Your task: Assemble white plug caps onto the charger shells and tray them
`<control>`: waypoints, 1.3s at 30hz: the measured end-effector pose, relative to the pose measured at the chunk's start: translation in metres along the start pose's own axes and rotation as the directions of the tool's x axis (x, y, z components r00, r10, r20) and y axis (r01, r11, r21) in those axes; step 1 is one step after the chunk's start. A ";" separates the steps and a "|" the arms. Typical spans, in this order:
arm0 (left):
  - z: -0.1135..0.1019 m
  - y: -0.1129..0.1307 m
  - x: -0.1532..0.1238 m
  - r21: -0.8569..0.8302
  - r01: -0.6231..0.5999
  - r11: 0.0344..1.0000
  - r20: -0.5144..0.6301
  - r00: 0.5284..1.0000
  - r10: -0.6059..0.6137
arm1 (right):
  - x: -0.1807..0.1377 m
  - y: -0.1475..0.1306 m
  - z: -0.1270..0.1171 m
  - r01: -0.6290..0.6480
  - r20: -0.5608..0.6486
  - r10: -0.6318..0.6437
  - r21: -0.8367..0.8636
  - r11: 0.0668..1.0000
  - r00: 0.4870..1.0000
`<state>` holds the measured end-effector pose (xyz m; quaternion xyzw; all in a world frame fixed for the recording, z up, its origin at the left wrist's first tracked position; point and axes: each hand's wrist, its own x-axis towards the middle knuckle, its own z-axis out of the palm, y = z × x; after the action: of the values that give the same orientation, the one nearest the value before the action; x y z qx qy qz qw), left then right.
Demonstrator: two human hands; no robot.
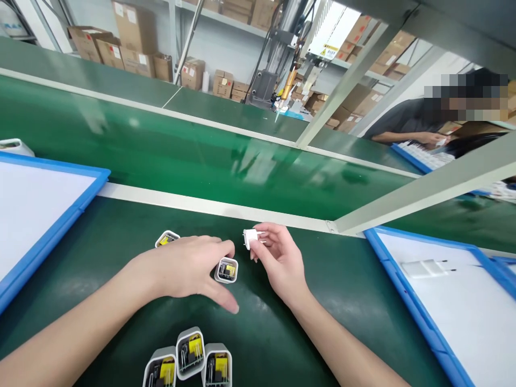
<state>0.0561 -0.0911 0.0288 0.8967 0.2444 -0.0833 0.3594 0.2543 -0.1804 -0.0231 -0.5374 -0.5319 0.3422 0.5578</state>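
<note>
Between finger and thumb, my right hand [278, 260] pinches a small white plug end piece [250, 238] with thin metal pins. My left hand [189, 266] hovers palm down, thumb spread away from the fingers. A white charger housing [226, 270] stands upright in that gap, its open top showing a circuit board and a yellow part; contact with the hand is not clear. Another open housing [167, 238] is partly hidden behind my left hand. Close to me, three more housings stand together, the middle one [191, 352] slightly farther off.
A blue-rimmed white tray [421, 285] on the right holds a finished-looking white plug charger [427, 268]. Another blue-rimmed tray [36, 177] lies left. Beyond the bench's pale edge strip runs a green belt [169, 156]. A metal post [423, 185] slants across the right; a co-worker [427, 121] sits beyond.
</note>
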 end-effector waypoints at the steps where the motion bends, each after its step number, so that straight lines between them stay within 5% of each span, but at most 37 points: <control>1: -0.001 -0.002 -0.001 0.003 -0.012 1.000 -0.004 1.000 0.012 | -0.001 -0.007 -0.002 0.077 0.049 -0.073 -0.081 0.994 0.996; 4: -0.001 -0.008 0.001 0.077 -0.031 0.997 -0.059 0.998 0.036 | -0.002 -0.028 -0.006 0.374 0.371 -0.261 -0.275 0.886 0.891; 6: 0.001 -0.010 0.006 0.107 -0.041 0.993 -0.067 0.997 0.049 | -0.001 -0.037 -0.007 0.515 0.556 -0.261 -0.367 0.775 0.789; 8: 0.005 -0.010 0.010 0.103 -0.043 0.994 -0.072 0.996 0.050 | -0.001 -0.040 -0.006 0.556 0.621 -0.206 -0.444 0.702 0.756; 13: 0.012 -0.010 0.012 0.049 -0.037 0.998 -0.121 0.992 0.043 | -0.003 -0.034 -0.004 0.458 0.495 -0.198 -0.483 0.746 0.846; 18: 0.013 -0.012 0.012 0.022 -0.092 0.996 -0.141 0.986 0.094 | -0.004 -0.032 0.000 0.482 0.561 -0.195 -0.426 0.766 0.805; 25: 0.010 -0.009 0.012 0.039 -0.066 0.997 -0.141 0.988 0.071 | -0.007 -0.028 0.004 0.426 0.457 -0.216 -0.426 0.798 0.863; 39: 0.014 -0.013 0.015 0.073 -0.064 0.995 -0.159 0.984 0.075 | -0.008 -0.035 0.009 0.397 0.466 -0.162 -0.467 0.790 0.870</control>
<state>0.0634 -0.0870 0.0056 0.9201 0.2383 -0.0061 0.3107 0.2379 -0.1924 0.0080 -0.5053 -0.7851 0.1895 0.3039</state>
